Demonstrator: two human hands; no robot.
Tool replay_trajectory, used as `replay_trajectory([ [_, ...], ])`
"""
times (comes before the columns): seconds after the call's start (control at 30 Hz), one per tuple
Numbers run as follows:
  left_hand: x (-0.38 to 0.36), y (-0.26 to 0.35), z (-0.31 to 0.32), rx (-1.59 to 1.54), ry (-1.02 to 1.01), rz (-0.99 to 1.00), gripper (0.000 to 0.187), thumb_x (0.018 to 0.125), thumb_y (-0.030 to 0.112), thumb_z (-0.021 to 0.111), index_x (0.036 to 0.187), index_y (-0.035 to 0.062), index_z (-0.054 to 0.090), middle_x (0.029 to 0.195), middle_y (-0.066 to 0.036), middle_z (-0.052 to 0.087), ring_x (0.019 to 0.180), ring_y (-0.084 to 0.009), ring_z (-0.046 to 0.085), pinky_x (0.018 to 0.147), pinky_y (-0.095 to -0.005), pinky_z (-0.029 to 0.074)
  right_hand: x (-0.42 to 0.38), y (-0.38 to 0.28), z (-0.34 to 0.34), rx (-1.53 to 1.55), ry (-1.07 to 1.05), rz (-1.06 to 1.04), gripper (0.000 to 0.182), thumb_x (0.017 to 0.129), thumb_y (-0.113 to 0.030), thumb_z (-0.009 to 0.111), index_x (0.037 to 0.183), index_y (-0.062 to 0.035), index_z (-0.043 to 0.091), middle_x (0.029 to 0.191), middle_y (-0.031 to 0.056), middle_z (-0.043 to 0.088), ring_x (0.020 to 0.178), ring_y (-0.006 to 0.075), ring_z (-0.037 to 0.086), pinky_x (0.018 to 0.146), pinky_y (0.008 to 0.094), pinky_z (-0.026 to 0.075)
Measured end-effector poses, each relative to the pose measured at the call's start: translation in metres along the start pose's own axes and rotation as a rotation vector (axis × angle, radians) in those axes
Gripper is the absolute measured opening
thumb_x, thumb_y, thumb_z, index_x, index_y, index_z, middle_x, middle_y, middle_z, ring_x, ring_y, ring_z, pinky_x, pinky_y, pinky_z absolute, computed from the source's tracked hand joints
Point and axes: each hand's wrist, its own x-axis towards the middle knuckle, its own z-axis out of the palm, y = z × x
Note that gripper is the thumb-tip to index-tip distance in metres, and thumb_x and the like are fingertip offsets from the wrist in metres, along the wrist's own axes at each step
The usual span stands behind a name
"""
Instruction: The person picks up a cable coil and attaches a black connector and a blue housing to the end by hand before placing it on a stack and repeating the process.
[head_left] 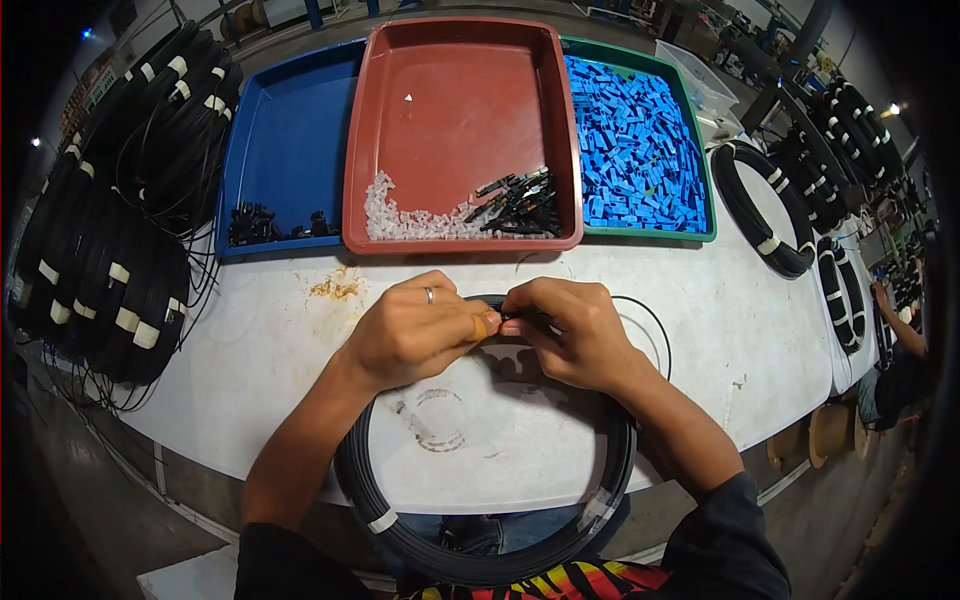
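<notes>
My left hand (420, 335) and my right hand (575, 335) meet fingertip to fingertip above the white table, both closed in a pinch. A tiny dark piece shows between the fingertips, but most of it is hidden. A thin black cable (655, 320) curves out from behind my right hand and passes behind the forearm. Under my hands lies a coil of black cable (350, 465), bound with pale tape; its near side hangs past the table edge over my lap. My left hand wears a ring, and a tan wrap covers a fingertip.
Beyond my hands stand a red tray (455, 245) with clear and black small parts, a blue tray (285, 243) with black parts, and a green tray (712, 225) of blue pieces. Taped cable coils (90, 270) pile up left; another coil (735, 200) lies right. A person's arm (900, 325) shows far right.
</notes>
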Motion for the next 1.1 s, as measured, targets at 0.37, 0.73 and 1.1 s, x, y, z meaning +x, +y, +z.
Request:
replay_trajectory([
  [0.37, 0.005, 0.007, -0.003, 0.211, -0.025, 0.142, 0.008, 0.08, 0.003, 0.079, 0.082, 0.0008, 0.072, 0.081, -0.007, 0.073, 0.065, -0.0187, 0.066, 0.063, -0.0316, 0.053, 0.0, -0.003, -0.003, -0.049, -0.002, -0.041, 0.026, 0.075, 0.0, 0.076, 0.099, -0.0068, 0.068, 0.081, 0.0089, 0.07, 0.068, 0.0292, 0.069, 0.057, 0.0386, 0.053],
  [0.73, 0.005, 0.004, -0.002, 0.128, 0.041, 0.117, 0.01, 0.08, 0.005, 0.079, 0.078, 0.0004, 0.07, 0.087, -0.009, 0.074, 0.067, -0.0159, 0.065, 0.061, -0.0301, 0.052, 0.0, -0.009, -0.004, -0.054, 0.065, -0.063, 0.02, 0.078, -0.002, 0.077, 0.097, -0.0045, 0.068, 0.081, 0.0111, 0.07, 0.069, 0.0316, 0.069, 0.061, 0.0403, 0.054],
  [1.1, -0.001, 0.0, 0.003, -0.015, 0.118, -0.023, 0.012, 0.077, 0.002, 0.084, 0.079, -0.0001, 0.072, 0.079, -0.009, 0.074, 0.061, -0.02, 0.066, 0.061, -0.0305, 0.054, 0.006, -0.01, -0.004, -0.051, 0.15, -0.072, 0.028, 0.068, 0.004, 0.077, 0.093, -0.0052, 0.069, 0.088, 0.0106, 0.07, 0.077, 0.0299, 0.069, 0.065, 0.0386, 0.054],
])
